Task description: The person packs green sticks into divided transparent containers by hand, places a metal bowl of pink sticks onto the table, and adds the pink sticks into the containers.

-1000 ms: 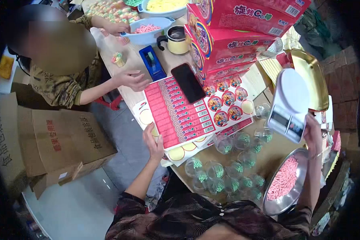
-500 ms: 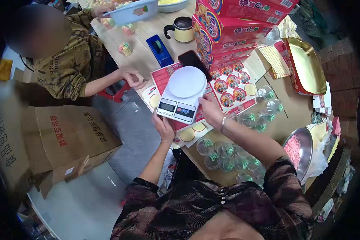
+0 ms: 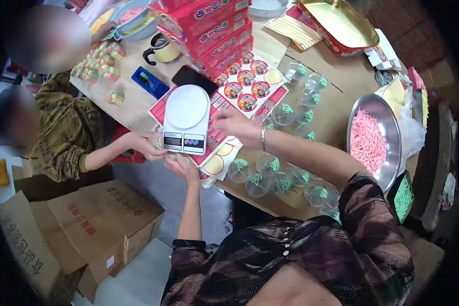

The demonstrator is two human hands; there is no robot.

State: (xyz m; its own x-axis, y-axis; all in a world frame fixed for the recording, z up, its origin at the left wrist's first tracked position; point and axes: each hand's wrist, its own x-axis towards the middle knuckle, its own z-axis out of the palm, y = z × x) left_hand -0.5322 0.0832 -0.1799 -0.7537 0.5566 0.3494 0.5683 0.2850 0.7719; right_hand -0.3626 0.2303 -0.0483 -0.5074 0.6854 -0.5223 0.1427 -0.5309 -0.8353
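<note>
Scale (image 3: 187, 121) with smooth, round white plate (image 3: 187, 106) partly covers printed red sheet (image 3: 215, 140).

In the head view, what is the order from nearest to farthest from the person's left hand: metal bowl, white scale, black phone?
1. White scale, directly by the left hand.
2. Black phone, beyond the scale's far end.
3. Metal bowl, far over on the right side.
</note>
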